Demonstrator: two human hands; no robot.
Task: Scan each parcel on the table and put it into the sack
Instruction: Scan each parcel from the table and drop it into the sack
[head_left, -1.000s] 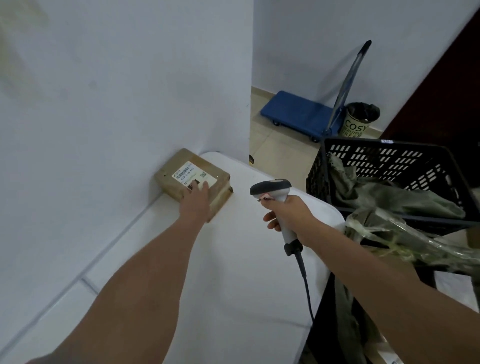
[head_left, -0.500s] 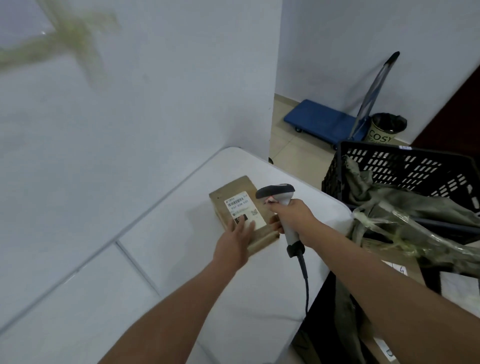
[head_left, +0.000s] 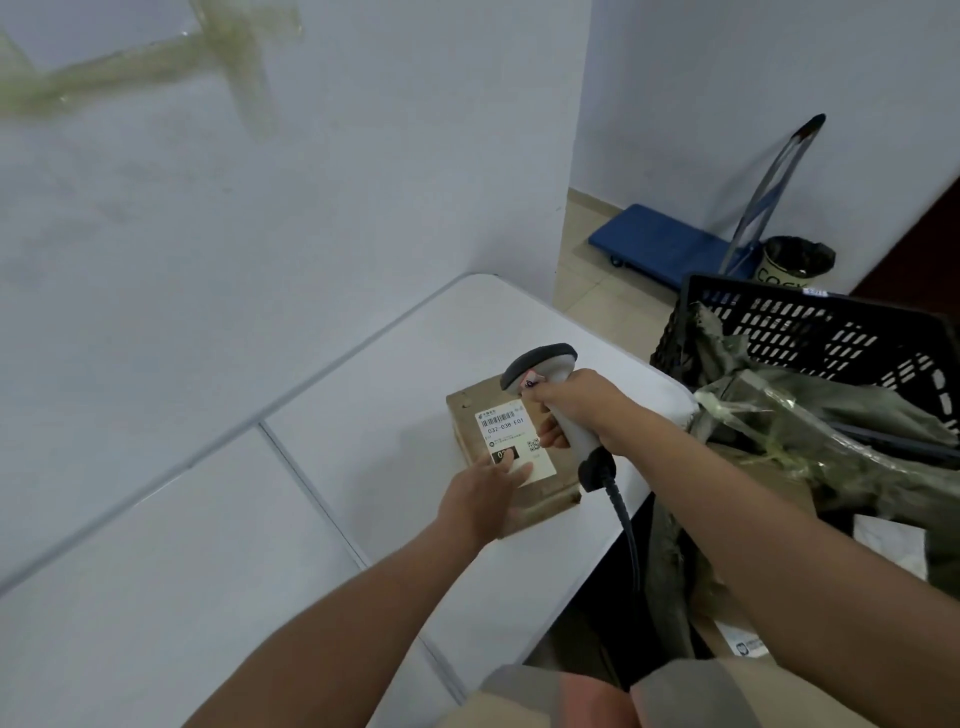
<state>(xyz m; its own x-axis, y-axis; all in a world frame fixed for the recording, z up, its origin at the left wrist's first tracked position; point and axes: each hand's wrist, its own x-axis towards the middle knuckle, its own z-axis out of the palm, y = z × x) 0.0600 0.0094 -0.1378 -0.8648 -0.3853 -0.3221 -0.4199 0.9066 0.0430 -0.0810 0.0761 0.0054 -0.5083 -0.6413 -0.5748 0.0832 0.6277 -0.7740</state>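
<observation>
On the left, wall: white wall (head_left: 260, 234) with strips of old greenish tape (head_left: 156, 62) high up.
Table: white folding table (head_left: 182, 545) along the wall, with a seam across its top.
Left hand: left hand (head_left: 483, 499) lies flat on the near part of the parcel, fingers straight and a little spread, fingertips on the lower edge of the label; it grips nothing.
Parcel: brown cardboard parcel (head_left: 467, 410), flat on the table near the right edge, label side up.
Label: white label (head_left: 511, 436) with a barcode, the print "032-038 E01", a black block and a small square code.
Right hand: right hand (head_left: 576, 405) has its fingers curled round the handle of the scanner.
Scanner: grey-white scanner (head_left: 540, 364), dark head just above the far part of the parcel, black cable hanging beside the table edge.
Sack: green sack (head_left: 831, 415), crumpled, beside the table on the right and touching the crate.
Crate: black plastic crate (head_left: 831, 332) behind the sack.
Far floor: blue trolley (head_left: 670, 244) and a small bin (head_left: 795, 260).
</observation>
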